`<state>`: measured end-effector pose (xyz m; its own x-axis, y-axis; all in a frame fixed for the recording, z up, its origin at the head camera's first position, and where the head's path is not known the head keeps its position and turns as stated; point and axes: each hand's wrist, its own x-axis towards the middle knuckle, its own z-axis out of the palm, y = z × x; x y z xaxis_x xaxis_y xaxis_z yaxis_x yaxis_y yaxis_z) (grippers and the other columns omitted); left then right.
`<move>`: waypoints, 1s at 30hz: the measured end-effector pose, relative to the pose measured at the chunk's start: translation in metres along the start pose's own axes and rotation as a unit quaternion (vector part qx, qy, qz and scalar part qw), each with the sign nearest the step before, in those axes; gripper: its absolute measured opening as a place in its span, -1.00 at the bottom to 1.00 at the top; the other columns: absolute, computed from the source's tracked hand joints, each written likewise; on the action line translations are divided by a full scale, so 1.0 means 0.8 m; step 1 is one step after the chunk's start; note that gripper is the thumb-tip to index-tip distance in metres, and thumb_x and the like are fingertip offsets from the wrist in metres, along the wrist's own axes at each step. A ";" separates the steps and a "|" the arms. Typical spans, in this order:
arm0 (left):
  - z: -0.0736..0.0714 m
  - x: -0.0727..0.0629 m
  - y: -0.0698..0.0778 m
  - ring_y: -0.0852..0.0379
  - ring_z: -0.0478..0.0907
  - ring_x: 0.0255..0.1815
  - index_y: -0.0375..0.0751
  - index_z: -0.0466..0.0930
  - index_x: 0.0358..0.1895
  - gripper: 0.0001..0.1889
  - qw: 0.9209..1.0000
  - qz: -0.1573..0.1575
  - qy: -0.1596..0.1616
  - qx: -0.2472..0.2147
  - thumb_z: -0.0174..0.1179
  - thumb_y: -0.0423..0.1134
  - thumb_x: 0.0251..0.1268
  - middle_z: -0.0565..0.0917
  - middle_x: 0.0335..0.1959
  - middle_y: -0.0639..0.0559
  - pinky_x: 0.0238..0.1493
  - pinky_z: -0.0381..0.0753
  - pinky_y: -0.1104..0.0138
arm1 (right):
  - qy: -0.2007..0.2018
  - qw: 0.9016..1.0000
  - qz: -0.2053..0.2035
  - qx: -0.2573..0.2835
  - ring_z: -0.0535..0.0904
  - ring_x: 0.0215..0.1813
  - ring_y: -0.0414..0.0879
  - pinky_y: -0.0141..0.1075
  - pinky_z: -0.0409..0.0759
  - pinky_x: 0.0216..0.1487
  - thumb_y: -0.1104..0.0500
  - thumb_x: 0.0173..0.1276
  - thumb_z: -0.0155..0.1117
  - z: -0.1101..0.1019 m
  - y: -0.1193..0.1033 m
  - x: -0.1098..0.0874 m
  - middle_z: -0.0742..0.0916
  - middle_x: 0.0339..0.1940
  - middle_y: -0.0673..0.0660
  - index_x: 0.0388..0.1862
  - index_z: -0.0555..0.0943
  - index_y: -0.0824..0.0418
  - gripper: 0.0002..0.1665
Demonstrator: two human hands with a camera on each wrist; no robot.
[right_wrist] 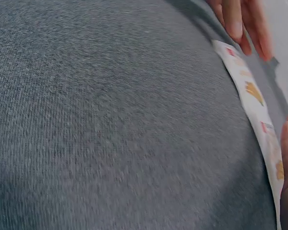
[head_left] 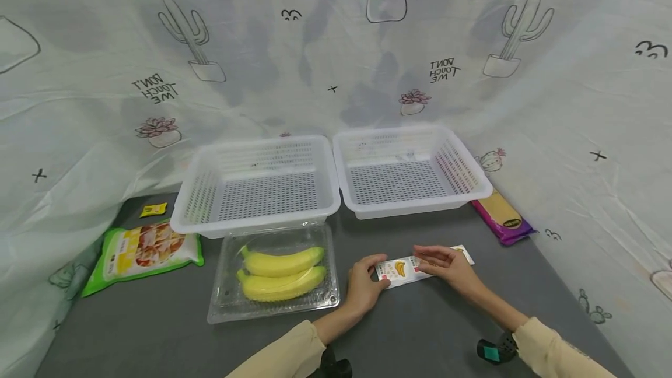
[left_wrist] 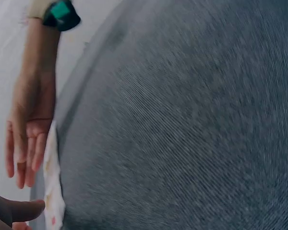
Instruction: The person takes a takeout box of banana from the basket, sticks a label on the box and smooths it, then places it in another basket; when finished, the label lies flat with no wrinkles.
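A long white packet (head_left: 401,269) printed with bananas lies flat on the dark table, right of centre in the head view. My left hand (head_left: 362,284) is at its left end, with the thumb and fingers spread to either side of that end. Over the right half is my right hand (head_left: 451,267), covering part of the print. In the left wrist view the right hand's fingers (left_wrist: 26,158) look straight and loose beside the packet (left_wrist: 52,177). The right wrist view shows the left hand (right_wrist: 242,21) beside the packet's far end, with no clear grip.
Two white perforated baskets (head_left: 252,223) (head_left: 415,209) stand side by side at the back. A clear plastic box (head_left: 220,302) holds two bananas (head_left: 283,284). A green-edged food bag (head_left: 147,252) and a small yellow packet (head_left: 154,209) lie left; a purple-yellow package (head_left: 504,217) lies right.
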<state>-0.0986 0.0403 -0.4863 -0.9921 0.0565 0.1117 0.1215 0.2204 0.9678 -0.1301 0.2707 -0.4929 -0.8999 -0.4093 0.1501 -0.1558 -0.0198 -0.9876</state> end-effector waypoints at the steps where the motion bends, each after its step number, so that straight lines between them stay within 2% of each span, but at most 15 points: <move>1: 0.002 0.001 -0.002 -0.15 0.55 0.09 -0.49 0.64 -0.05 -0.53 1.000 0.010 0.002 0.014 0.38 -0.70 -0.20 0.65 -0.04 -0.24 0.11 0.53 0.19 | -0.003 1.000 -0.004 0.002 0.60 0.12 -0.08 -0.30 0.61 -0.03 0.56 0.29 0.13 0.002 0.001 0.001 0.62 0.12 0.37 0.14 0.35 0.73 -0.55; 7: 0.010 0.004 -0.007 -0.11 0.61 0.00 -0.50 0.66 -0.11 -0.55 0.997 0.045 0.020 0.064 0.37 -0.69 -0.25 0.68 -0.10 -0.22 0.06 0.56 0.23 | 0.015 1.000 -0.017 0.004 0.59 0.13 -0.14 -0.36 0.58 0.00 0.55 0.24 0.21 0.014 0.011 0.001 0.62 0.14 0.34 0.12 0.31 0.78 -0.49; 12: 0.013 0.006 -0.008 -0.10 0.60 -0.06 -0.48 0.68 -0.14 -0.54 0.989 0.076 0.019 0.122 0.46 -0.60 -0.33 0.68 -0.14 -0.19 0.03 0.49 0.19 | 0.031 0.999 -0.044 0.004 0.59 0.12 -0.17 -0.36 0.56 0.01 0.61 0.18 0.22 0.023 0.018 -0.001 0.62 0.10 0.38 0.07 0.31 0.83 -0.49; 15: 0.014 0.007 -0.010 -0.08 0.57 -0.09 -0.47 0.70 -0.19 -0.57 0.986 0.076 0.015 0.149 0.47 -0.59 -0.35 0.68 -0.16 -0.16 0.00 0.44 0.18 | 0.048 0.998 -0.044 -0.027 0.60 0.09 -0.20 -0.36 0.57 0.00 0.62 0.14 0.25 0.029 0.018 0.000 0.55 0.05 0.59 0.05 0.36 0.80 -0.51; 18: 0.014 0.009 -0.012 -0.05 0.56 -0.12 -0.45 0.72 -0.25 -0.60 0.984 0.071 0.015 0.162 0.47 -0.59 -0.38 0.67 -0.19 -0.12 -0.04 0.44 0.22 | 0.065 0.996 -0.039 -0.055 0.62 0.05 -0.20 -0.38 0.58 -0.03 0.62 0.11 0.27 0.035 0.017 0.002 0.51 0.01 0.69 0.03 0.41 0.76 -0.52; 25: 0.014 0.011 -0.012 0.00 0.56 -0.13 -0.40 0.74 -0.26 -0.61 0.984 0.057 0.015 0.171 0.46 -0.58 -0.38 0.68 -0.18 -0.07 -0.02 0.44 0.25 | 0.085 0.986 -0.050 -0.135 0.60 0.03 -0.30 -0.44 0.57 -0.02 0.58 0.01 0.39 0.048 0.018 0.005 0.60 -0.01 0.56 -0.02 0.53 0.63 -0.51; 30: 0.014 0.009 -0.010 -0.02 0.55 -0.12 -0.41 0.73 -0.25 -0.61 0.984 0.056 0.015 0.167 0.46 -0.59 -0.36 0.67 -0.18 -0.08 -0.01 0.43 0.22 | 0.092 0.981 -0.084 -0.147 0.60 0.02 -0.33 -0.49 0.56 -0.03 0.63 -0.05 0.38 0.053 0.021 0.006 0.64 -0.03 0.46 -0.09 0.57 0.58 -0.55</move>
<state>-0.1063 0.0497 -0.4957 -0.9720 0.0705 0.2241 0.2273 0.5231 0.8214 -0.1195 0.2302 -0.5104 -0.9057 -0.2499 0.3425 -0.3947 0.2022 -0.8963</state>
